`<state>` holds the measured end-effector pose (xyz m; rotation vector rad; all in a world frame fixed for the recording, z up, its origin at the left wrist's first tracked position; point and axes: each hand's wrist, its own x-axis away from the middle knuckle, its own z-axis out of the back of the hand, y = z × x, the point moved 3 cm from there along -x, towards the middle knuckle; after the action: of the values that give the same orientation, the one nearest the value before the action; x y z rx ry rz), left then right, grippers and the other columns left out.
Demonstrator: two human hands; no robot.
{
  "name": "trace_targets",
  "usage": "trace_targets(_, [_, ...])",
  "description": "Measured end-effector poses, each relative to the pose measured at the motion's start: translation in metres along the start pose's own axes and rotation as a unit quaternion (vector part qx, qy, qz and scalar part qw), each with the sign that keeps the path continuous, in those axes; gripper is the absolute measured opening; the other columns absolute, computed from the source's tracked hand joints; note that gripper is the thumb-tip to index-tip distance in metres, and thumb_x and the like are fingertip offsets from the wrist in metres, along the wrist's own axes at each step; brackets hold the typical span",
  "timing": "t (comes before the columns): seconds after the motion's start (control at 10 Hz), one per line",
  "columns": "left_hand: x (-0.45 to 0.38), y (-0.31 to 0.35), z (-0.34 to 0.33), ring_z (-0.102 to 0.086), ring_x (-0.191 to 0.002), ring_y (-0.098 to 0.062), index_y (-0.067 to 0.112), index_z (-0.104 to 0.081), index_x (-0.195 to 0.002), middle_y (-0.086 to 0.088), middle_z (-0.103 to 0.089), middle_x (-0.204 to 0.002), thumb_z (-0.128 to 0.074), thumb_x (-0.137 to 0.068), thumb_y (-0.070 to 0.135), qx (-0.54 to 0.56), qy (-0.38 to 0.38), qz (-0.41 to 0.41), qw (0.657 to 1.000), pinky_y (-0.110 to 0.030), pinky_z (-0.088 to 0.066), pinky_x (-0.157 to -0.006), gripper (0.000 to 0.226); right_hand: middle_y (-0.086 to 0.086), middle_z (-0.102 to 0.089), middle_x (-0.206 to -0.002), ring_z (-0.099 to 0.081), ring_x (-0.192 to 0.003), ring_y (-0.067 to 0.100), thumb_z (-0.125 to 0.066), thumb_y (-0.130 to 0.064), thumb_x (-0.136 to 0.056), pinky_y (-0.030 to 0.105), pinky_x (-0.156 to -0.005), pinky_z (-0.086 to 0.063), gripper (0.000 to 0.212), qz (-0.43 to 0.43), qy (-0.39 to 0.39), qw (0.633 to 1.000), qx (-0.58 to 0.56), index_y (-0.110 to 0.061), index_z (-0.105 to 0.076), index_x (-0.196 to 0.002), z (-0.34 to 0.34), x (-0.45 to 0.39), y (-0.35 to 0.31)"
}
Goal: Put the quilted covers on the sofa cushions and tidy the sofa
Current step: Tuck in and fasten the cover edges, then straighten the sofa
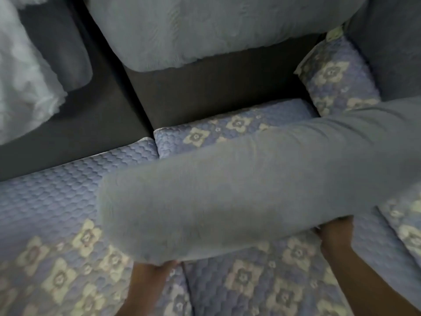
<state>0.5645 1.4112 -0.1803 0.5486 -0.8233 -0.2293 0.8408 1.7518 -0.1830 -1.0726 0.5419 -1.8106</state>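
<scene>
The scene is dim and bluish-grey, with flat, soft light and no glare. Motion blur smears the long grey cushion [227,190] and both forearms. The dark sofa base [216,92] sinks into deep shadow. Straight edges bow outward near the corners, wide-angle style.

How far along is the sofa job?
Done: floral quilted covers already sit on the seat cushions, and a small floral cushion is dressed. In hand: left hand and right hand hold a long grey fuzzy pillow above the seats. Left: placing it against the bare dark backrest beside the other grey pillow.
</scene>
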Motion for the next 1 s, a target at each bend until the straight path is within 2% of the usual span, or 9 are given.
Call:
trace_targets(0.1, [-0.079, 0.017, 0.024, -0.070, -0.100, -0.015, 0.021, -0.064, -0.121, 0.007, -0.072, -0.108, -0.092, -0.066, 0.015, 0.087, 0.109, -0.071, 0.988, -0.022, -0.053, -0.071, 0.063, 0.019, -0.057, -0.129, -0.060, -0.079, 0.020, -0.047, -0.004, -0.095, 0.041, -0.077, -0.055, 0.051, -0.012, -0.027, 0.999, -0.035, -0.009, -0.035, -0.144, -0.058, -0.043, -0.052])
trace_targets(0.2, [-0.147, 0.080, 0.054, -0.059, -0.118, -0.026, 0.014, -0.047, -0.140, -0.005, -0.060, -0.131, -0.092, -0.067, 0.033, 0.125, 0.156, 0.003, 0.980, -0.040, -0.051, -0.093, 0.088, 0.008, -0.064, -0.110, -0.062, -0.077, 0.018, -0.051, -0.003, -0.088, 0.029, -0.060, -0.056, 0.047, -0.003, -0.117, 0.982, -0.149, -0.014, -0.048, -0.133, -0.120, -0.053, -0.130])
trace_targets(0.3, [-0.154, 0.100, 0.066, -0.032, -0.143, -0.037, 0.006, -0.015, -0.156, -0.019, -0.026, -0.157, -0.083, -0.077, 0.045, 0.125, 0.095, 0.078, 0.985, -0.045, -0.034, -0.115, 0.111, 0.007, -0.063, -0.130, -0.062, -0.114, 0.028, -0.066, -0.029, -0.051, 0.046, -0.085, -0.058, 0.087, 0.017, -0.066, 0.981, -0.180, -0.024, -0.050, -0.137, -0.153, -0.073, -0.137])
trace_targets(0.4, [-0.116, 0.122, 0.085, -0.034, -0.139, -0.040, 0.023, -0.005, -0.159, -0.015, -0.012, -0.159, -0.083, -0.079, 0.033, 0.170, 0.170, 0.091, 0.966, -0.049, -0.039, -0.108, 0.111, 0.010, -0.032, -0.158, -0.031, -0.145, 0.025, -0.060, -0.041, -0.080, 0.037, -0.121, -0.023, 0.086, 0.133, 0.036, 0.985, -0.104, -0.014, -0.029, -0.155, -0.134, -0.027, -0.186])
trace_targets(0.5, [-0.110, 0.155, 0.124, -0.030, -0.144, -0.029, 0.043, -0.003, -0.156, -0.004, -0.010, -0.163, -0.083, -0.076, 0.047, 0.209, 0.275, -0.075, 0.935, -0.046, -0.034, -0.111, 0.114, 0.010, -0.005, -0.166, -0.008, -0.152, 0.024, -0.036, -0.050, -0.102, 0.035, -0.120, -0.004, 0.067, 0.131, 0.088, 0.987, -0.034, -0.026, -0.012, -0.159, -0.145, -0.036, -0.245])
trace_targets(0.6, [-0.146, 0.196, 0.130, -0.030, -0.144, -0.029, 0.043, -0.001, -0.156, -0.009, -0.020, -0.159, -0.081, -0.072, 0.058, 0.197, 0.280, -0.128, 0.931, -0.049, -0.029, -0.116, 0.117, 0.007, 0.004, -0.166, -0.002, -0.152, 0.028, -0.025, -0.061, -0.100, 0.046, -0.119, -0.003, 0.067, 0.108, 0.120, 0.987, 0.020, -0.037, -0.002, -0.158, -0.167, -0.063, -0.261])
trace_targets(0.7, [-0.195, 0.235, 0.124, -0.031, -0.140, -0.047, 0.041, 0.002, -0.157, -0.020, -0.022, -0.155, -0.074, -0.072, 0.069, 0.124, 0.301, -0.054, 0.944, -0.061, -0.028, -0.114, 0.117, 0.009, 0.005, -0.166, 0.000, -0.151, 0.034, -0.019, -0.062, -0.099, 0.054, -0.118, -0.004, 0.068, 0.099, 0.087, 0.984, 0.120, -0.035, 0.000, -0.158, -0.194, -0.090, -0.289])
trace_targets(0.8, [-0.238, 0.251, 0.128, -0.022, -0.142, -0.050, 0.039, 0.006, -0.156, -0.020, -0.012, -0.159, -0.067, -0.073, 0.075, 0.074, 0.294, 0.008, 0.953, -0.063, -0.024, -0.113, 0.117, 0.010, 0.006, -0.166, 0.008, -0.151, 0.035, -0.010, -0.056, -0.096, 0.059, -0.116, 0.001, 0.069, 0.098, 0.051, 0.974, 0.200, -0.030, 0.002, -0.159, -0.222, -0.118, -0.323])
trace_targets(1.0, [-0.232, 0.240, 0.136, -0.028, -0.141, -0.050, 0.040, 0.001, -0.157, -0.022, -0.018, -0.158, -0.070, -0.069, 0.076, 0.097, 0.289, -0.012, 0.952, -0.062, -0.027, -0.114, 0.118, 0.007, -0.002, -0.166, -0.004, -0.151, 0.033, -0.030, -0.060, -0.095, 0.051, -0.118, -0.006, 0.077, 0.129, 0.044, 0.981, 0.137, -0.027, -0.006, -0.159, -0.198, -0.091, -0.305])
